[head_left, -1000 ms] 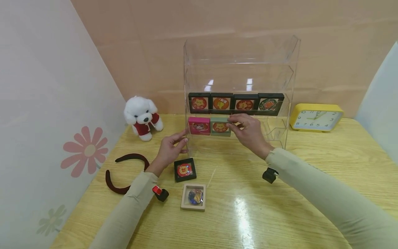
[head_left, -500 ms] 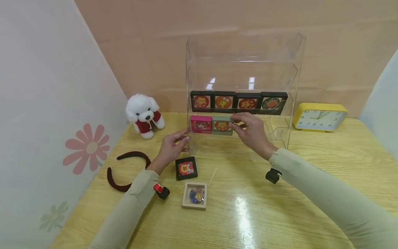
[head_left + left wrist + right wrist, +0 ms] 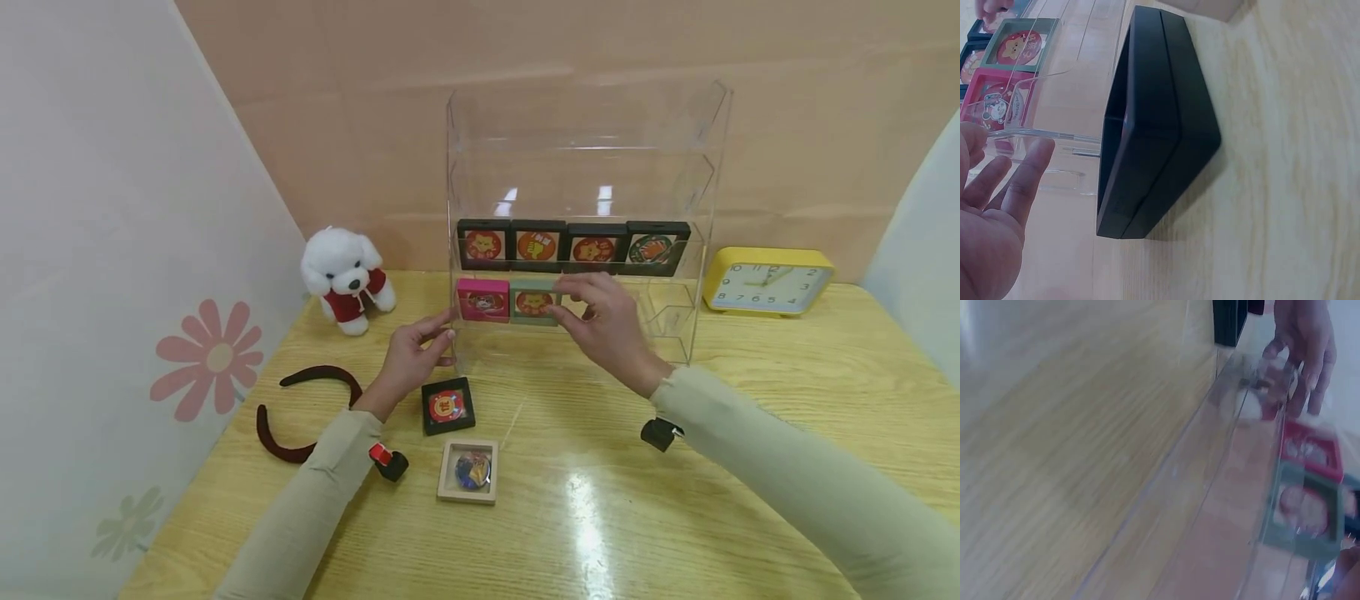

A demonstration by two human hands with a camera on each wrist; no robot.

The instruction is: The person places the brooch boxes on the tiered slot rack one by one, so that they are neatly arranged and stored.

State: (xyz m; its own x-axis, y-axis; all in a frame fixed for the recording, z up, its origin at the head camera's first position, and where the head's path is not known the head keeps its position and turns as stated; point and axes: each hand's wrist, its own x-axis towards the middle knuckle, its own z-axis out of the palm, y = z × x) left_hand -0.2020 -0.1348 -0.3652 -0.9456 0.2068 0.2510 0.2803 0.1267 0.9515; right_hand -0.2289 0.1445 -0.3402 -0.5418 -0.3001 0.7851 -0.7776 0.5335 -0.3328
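Wooden table [image 3: 675,500] | right hand [image 3: 611,325] seemingly pinching green frame [image 3: 534,302] | left hand [image 3: 408,358] relaxed on acrylic rack [image 3: 585,125]

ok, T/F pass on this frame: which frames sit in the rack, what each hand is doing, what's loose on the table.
1. The right hand pinches the green frame on the rack's bottom shelf. True.
2. The green frame stands left of the pink frame. False: it stands to the right, beside it.
3. The left hand holds the black frame lying on the table. False: it touches the clear rack's left edge; that frame lies untouched.
4. Four black frames fill the shelf above. True.
5. The yellow clock stands beside the plush dog. False: the clock is right of the rack, the dog left.
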